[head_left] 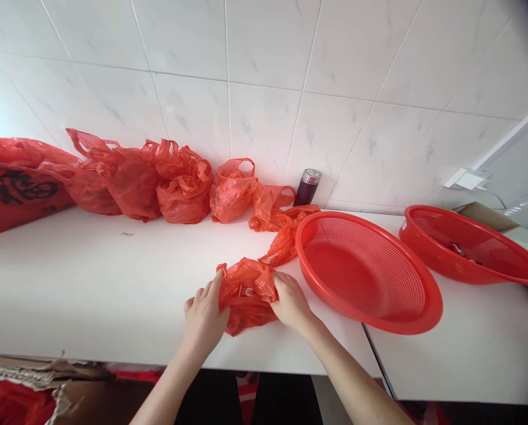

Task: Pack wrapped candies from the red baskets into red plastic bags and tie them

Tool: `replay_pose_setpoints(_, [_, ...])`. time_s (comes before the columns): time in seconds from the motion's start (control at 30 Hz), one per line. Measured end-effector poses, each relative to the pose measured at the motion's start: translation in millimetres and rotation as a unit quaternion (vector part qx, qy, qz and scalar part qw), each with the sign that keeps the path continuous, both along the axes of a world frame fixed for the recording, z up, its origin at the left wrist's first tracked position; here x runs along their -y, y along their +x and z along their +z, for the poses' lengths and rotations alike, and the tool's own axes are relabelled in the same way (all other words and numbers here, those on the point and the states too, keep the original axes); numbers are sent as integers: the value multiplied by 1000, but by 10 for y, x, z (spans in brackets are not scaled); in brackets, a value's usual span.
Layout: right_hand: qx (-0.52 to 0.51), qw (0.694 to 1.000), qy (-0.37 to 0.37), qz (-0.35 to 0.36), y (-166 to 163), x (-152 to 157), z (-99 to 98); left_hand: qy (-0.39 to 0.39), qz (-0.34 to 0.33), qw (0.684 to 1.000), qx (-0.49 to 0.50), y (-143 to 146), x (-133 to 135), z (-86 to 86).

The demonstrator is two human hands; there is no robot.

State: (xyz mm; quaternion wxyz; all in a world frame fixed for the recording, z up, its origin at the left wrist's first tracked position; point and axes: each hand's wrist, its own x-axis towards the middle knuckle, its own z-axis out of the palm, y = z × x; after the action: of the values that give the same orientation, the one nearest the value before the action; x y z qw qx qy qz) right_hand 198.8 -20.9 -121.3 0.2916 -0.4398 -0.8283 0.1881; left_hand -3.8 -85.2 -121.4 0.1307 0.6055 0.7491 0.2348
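A small red plastic bag (245, 290) with something inside lies near the front edge of the white counter (91, 283). My left hand (205, 319) presses against its left side with the fingers curled on the plastic. My right hand (290, 301) grips its right top corner, fingers closed on the bag. Just right of my hands a large red plastic colander (370, 271) stands tilted on the counter.
Several tied red plastic bags (175, 183) line the tiled back wall, with a big one (11, 183) at far left. A dark flask (307, 187) stands behind loose red bags (281, 227). A second red colander (471, 243) sits far right. Cardboard (69, 383) lies below the counter.
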Motion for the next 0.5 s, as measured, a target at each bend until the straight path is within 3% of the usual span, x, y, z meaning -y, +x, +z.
replay_pose_setpoints(0.07, [-68,998,-6,-19,10,39,212,19,6,992,128,-95,59,219])
replay_pose_setpoints(0.17, [-172,984,11,-42,56,68,616,91,13,952,292,-171,137,635])
replay_pose_setpoints(0.3, [-288,955,16,-73,128,-8,1062,196,41,929,312,-176,124,1077])
replay_pose_setpoints(0.5, [-364,931,-5,-23,114,-148,1305,247,12,918,309,-185,-16,1298])
